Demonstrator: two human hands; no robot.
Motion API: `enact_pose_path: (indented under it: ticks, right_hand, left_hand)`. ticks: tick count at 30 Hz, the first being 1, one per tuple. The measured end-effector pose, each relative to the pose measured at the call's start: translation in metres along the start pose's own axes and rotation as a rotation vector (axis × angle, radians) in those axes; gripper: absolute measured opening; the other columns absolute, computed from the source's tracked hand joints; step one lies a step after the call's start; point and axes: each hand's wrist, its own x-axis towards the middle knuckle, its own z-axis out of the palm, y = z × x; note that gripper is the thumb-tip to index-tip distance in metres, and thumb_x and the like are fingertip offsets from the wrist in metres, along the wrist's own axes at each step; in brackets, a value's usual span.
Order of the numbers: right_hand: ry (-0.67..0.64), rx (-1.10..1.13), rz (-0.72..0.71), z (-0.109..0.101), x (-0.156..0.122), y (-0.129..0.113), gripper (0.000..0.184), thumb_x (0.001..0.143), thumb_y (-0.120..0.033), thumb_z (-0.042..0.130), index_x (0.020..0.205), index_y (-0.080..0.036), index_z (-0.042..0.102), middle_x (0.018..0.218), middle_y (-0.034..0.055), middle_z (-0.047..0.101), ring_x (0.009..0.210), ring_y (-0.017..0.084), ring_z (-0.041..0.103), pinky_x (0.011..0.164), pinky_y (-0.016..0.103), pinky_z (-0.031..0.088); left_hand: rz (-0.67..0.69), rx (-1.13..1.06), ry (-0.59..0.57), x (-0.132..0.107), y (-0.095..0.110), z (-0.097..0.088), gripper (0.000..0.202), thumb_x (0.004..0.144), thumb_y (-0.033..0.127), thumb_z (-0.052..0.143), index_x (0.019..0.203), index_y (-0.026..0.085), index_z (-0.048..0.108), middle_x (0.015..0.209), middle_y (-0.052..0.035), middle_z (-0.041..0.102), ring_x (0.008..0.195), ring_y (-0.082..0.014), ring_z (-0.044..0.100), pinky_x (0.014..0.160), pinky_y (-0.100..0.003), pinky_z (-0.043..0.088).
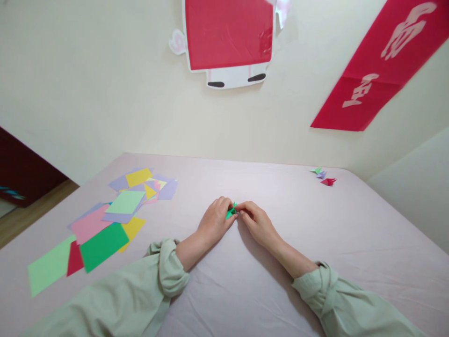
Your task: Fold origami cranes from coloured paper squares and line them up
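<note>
Head view. The left hand [215,219] has its fingers curled round a small green folded paper [230,213], thumb on the near side. The right hand [257,222] meets it from the right, index finger and thumb drawn close together at its edge; cannot tell whether those tips pinch the paper or only press it. The piece is at the middle of the table, between the hands and partly hidden by them.

Progress (judged from how the paper lies): three pieces look finished, a light green one [317,170], a purple one [321,175] and a red one [329,181], grouped near the far right corner. All have pointed tips. The green one seems well into its folding, since points already stick up; how many creases remain cannot be read. Flat stock lies on the left, overlapping: a dark green sheet [104,247], a pink sheet [91,223], a yellow sheet [138,178] and others.

Surface: pale pinkish tablecloth [386,252], lightly wrinkled at the near side. Room: cream wall [105,107] behind, bearing a red-and-white cartoon cutout [229,32] and, at right, a slanting red banner [375,114] with pale characters. Wooden floor [35,215] shows at far left.
</note>
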Motion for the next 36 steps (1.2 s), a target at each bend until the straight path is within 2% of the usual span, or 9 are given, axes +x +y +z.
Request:
enact_pose_path:
  ticks: [7,13,18,22,25,27,29,32,36]
  right_hand:
    - [0.007,0.092,-0.002,-0.001,0.000,-0.003,0.023,0.088,-0.016,0.045,0.100,-0.021,0.064,0.098,0.0036,0.066,0.095,0.017,0.060,0.088,0.033,0.045]
    - [0.122,-0.077,-0.049,-0.007,0.000,-0.010,0.018,0.086,-0.013,0.045,0.092,-0.021,0.061,0.091,0.0048,0.062,0.089,0.019,0.058,0.082,0.034,0.046]
    - [0.049,-0.092,-0.120,-0.005,-0.003,-0.016,0.029,0.086,-0.010,0.047,0.107,-0.023,0.062,0.107,0.0073,0.060,0.101,0.020,0.057,0.089,0.036,0.046]
    - [0.013,-0.010,-0.042,-0.003,-0.003,-0.015,0.024,0.088,-0.014,0.045,0.102,-0.022,0.063,0.097,0.0047,0.066,0.091,0.017,0.061,0.082,0.032,0.048]
    - [0.012,0.002,-0.009,-0.004,-0.003,-0.011,0.022,0.088,-0.013,0.046,0.098,-0.021,0.064,0.093,0.0037,0.068,0.087,0.016,0.063,0.080,0.030,0.048]
    - [0.017,-0.028,-0.010,-0.004,-0.003,-0.007,0.022,0.086,-0.012,0.048,0.096,-0.020,0.065,0.092,0.0035,0.069,0.085,0.016,0.063,0.080,0.030,0.048]
    - [0.008,-0.053,-0.017,-0.005,-0.003,-0.004,0.022,0.085,-0.011,0.048,0.095,-0.020,0.066,0.091,0.0033,0.069,0.084,0.016,0.063,0.079,0.030,0.048]
    - [0.001,-0.079,-0.027,-0.005,-0.004,-0.001,0.023,0.085,-0.009,0.048,0.096,-0.020,0.066,0.092,0.0037,0.068,0.085,0.016,0.062,0.080,0.030,0.048]
    - [-0.025,-0.148,-0.042,-0.005,-0.004,0.000,0.026,0.083,-0.006,0.048,0.098,-0.020,0.065,0.092,0.0040,0.067,0.086,0.017,0.061,0.080,0.031,0.047]
  left_hand:
    - [-0.066,-0.097,0.050,0.001,-0.004,0.001,0.005,0.084,0.015,0.051,0.083,0.020,0.051,0.084,-0.0012,0.056,0.080,-0.0172,0.053,0.073,-0.030,0.043]
    - [-0.411,-0.692,0.134,0.007,0.002,-0.003,0.008,0.082,0.025,0.054,0.079,0.018,0.051,0.070,0.0030,0.056,0.064,-0.0114,0.056,0.061,-0.023,0.044]
    - [-0.668,-1.116,0.043,0.007,0.017,-0.004,0.017,0.077,0.028,0.064,0.079,0.017,0.051,0.064,0.0024,0.061,0.057,-0.0088,0.057,0.057,-0.020,0.045]
    - [-0.758,-1.183,-0.102,0.005,0.020,-0.005,0.014,0.081,0.026,0.061,0.084,0.016,0.051,0.073,-0.0037,0.067,0.063,-0.0104,0.063,0.061,-0.022,0.050]
    - [-0.681,-0.988,-0.265,0.002,0.012,-0.008,0.010,0.085,0.025,0.052,0.082,0.016,0.052,0.067,-0.0026,0.064,0.054,-0.0108,0.060,0.052,-0.022,0.047]
    - [-0.543,-0.739,-0.358,-0.002,0.005,-0.011,0.010,0.086,0.025,0.048,0.079,0.018,0.051,0.058,0.0013,0.058,0.047,-0.0118,0.055,0.048,-0.022,0.043]
    - [-0.368,-0.406,-0.257,-0.005,0.000,-0.014,0.005,0.084,0.023,0.049,0.084,0.019,0.052,0.062,0.0019,0.057,0.055,-0.0136,0.057,0.053,-0.024,0.044]
    - [-0.127,-0.026,-0.097,-0.007,0.001,-0.018,0.018,0.083,0.020,0.053,0.101,0.022,0.053,0.094,-0.0028,0.060,0.081,-0.0177,0.061,0.069,-0.028,0.047]
    - [0.027,0.071,-0.191,-0.005,0.007,-0.020,0.022,0.085,0.016,0.051,0.105,0.025,0.053,0.108,-0.0030,0.054,0.090,-0.0170,0.059,0.072,-0.027,0.047]
